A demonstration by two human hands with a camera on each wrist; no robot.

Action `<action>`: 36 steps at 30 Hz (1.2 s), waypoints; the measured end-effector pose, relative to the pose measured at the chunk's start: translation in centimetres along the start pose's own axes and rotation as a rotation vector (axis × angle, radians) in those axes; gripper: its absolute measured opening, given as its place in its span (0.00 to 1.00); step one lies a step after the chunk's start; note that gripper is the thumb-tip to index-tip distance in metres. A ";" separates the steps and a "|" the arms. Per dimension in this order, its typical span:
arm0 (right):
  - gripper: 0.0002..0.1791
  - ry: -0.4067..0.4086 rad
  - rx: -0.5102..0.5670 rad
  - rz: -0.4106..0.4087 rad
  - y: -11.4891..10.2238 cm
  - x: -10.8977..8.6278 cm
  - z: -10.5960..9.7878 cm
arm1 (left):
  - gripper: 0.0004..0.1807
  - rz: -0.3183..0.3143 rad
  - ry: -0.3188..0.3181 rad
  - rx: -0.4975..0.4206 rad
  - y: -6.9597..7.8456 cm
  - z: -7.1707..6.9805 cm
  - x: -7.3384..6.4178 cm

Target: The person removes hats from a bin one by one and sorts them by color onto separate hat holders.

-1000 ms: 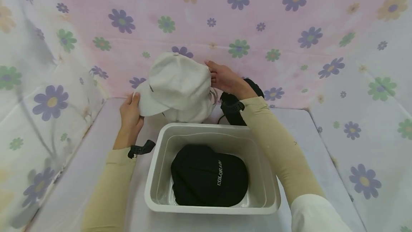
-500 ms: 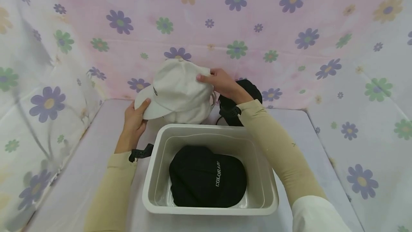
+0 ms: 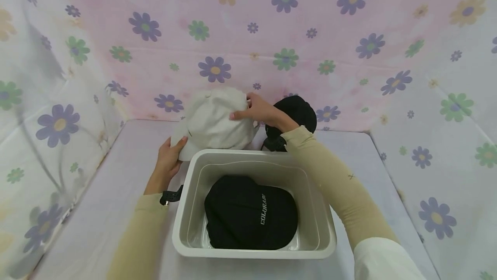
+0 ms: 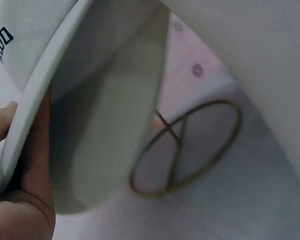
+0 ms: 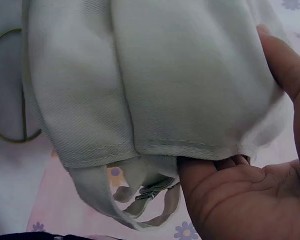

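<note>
An off-white baseball cap (image 3: 217, 118) is low behind the bin, its brim toward the left. My left hand (image 3: 168, 159) pinches that brim, thumb on top and fingers underneath. In the left wrist view a second off-white brim (image 4: 100, 155) shows just beneath the fingers, and dark letters "ADO" mark the upper cap. My right hand (image 3: 260, 111) pinches the back edge of the cap, thumb outside and fingers tucked under the hem. Straps with a metal buckle (image 5: 150, 192) hang below it. A black cap (image 3: 244, 215) lettered "COLORADO" lies in the pale bin (image 3: 254, 254).
Another black cap (image 3: 297, 109) stands at the back right, partly behind my right wrist. On the table a gold wire ring stand (image 4: 178, 150) shows near the white brims. Flower-printed cloth walls (image 3: 345, 34) enclose the back and both sides.
Both hands have lowered the white cap toward the table, its brim moving slightly right. My right thumb has come round onto the cap's outside.
</note>
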State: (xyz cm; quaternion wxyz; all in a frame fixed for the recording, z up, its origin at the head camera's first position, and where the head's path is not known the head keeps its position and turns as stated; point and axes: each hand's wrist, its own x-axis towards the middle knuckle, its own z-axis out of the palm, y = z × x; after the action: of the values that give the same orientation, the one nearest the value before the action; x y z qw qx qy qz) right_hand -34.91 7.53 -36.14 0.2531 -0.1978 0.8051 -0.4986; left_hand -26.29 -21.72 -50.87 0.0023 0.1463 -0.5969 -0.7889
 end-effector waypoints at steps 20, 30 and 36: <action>0.55 -0.049 -0.242 -0.020 0.9 -0.4 0.7 | 0.36 -0.028 0.109 0.078 -2.3 0.9 -0.2; 0.47 -0.071 -0.213 -0.105 1.4 -0.5 0.9 | 0.36 0.016 0.187 0.090 -2.9 1.1 -0.2; 0.43 -0.096 -0.125 -0.138 2.1 -0.4 0.7 | 0.38 -0.009 0.205 0.064 -2.3 1.1 -0.7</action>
State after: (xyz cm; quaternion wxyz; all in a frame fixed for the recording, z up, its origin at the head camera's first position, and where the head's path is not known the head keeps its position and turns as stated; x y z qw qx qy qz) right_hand -34.26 8.15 -38.22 0.2436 -0.2916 0.8061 -0.4537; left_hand -25.51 -19.89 -52.59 0.0550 0.2290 -0.6178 -0.7502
